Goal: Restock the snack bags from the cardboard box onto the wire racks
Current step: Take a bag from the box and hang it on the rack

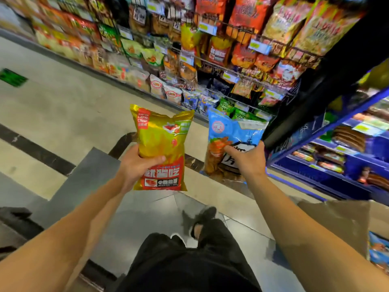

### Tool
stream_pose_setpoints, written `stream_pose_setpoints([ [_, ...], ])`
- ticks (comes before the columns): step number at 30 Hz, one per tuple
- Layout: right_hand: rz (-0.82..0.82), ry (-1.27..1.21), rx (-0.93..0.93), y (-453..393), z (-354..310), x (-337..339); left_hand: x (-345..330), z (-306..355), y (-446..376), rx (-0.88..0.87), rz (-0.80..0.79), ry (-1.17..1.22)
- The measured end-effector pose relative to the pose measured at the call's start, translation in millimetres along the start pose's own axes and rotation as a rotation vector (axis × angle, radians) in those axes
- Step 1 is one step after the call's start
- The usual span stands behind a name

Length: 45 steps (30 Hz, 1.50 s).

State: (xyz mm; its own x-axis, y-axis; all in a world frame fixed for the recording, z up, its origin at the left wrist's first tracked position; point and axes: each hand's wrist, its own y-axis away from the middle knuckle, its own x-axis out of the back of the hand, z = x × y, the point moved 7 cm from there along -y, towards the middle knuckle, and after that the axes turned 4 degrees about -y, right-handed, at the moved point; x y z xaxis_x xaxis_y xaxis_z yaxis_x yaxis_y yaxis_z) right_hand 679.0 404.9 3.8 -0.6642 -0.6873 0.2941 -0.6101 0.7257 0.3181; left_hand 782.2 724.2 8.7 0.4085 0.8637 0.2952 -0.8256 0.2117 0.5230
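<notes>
My left hand [137, 163] grips a gold and red snack bag [162, 140] by its lower half and holds it upright over the floor. In my right hand [248, 158] is a blue snack bag [231, 133] with orange chips printed on it, gripped around its middle. Both bags hang in the air in front of the wire racks [210, 62], which run across the top of the view, packed with snack bags. The cardboard box [345, 224] stands at the lower right, one flap raised, and a blue bag [379, 249] shows inside it.
A blue shelf unit [328, 165] with packaged goods stands at the right, just beyond my right hand. A black upright [328, 66] separates it from the racks. The tiled floor [63, 106] stretches left. My legs and black shoes [202, 220] are below.
</notes>
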Motion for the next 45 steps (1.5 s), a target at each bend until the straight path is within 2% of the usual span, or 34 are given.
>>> stream_pose_setpoints([
  [3, 0.008, -0.002, 0.026, -38, -15, -22, 7, 19, -51, -0.012, 0.020, -0.022],
  [10, 0.051, -0.029, -0.060, -148, -29, -69, 4, 78, -181, -0.094, 0.093, -0.198],
  [21, 0.158, -0.101, -0.131, -280, -25, -120, -27, 131, -357, -0.097, -0.053, -0.206],
  [26, 0.243, -0.089, -0.135, -321, 10, -137, -44, 113, -446, -0.126, -0.125, -0.193],
  [32, 0.319, -0.013, -0.107, -380, 82, -177, -86, 55, -557, -0.213, -0.234, -0.165],
  [40, 0.365, -0.070, 0.041, -471, 189, -227, -139, -16, -668, -0.382, -0.267, -0.147],
  [45, 0.463, -0.124, 0.226, -499, 204, -237, -153, -22, -715, -0.538, -0.205, -0.086],
])
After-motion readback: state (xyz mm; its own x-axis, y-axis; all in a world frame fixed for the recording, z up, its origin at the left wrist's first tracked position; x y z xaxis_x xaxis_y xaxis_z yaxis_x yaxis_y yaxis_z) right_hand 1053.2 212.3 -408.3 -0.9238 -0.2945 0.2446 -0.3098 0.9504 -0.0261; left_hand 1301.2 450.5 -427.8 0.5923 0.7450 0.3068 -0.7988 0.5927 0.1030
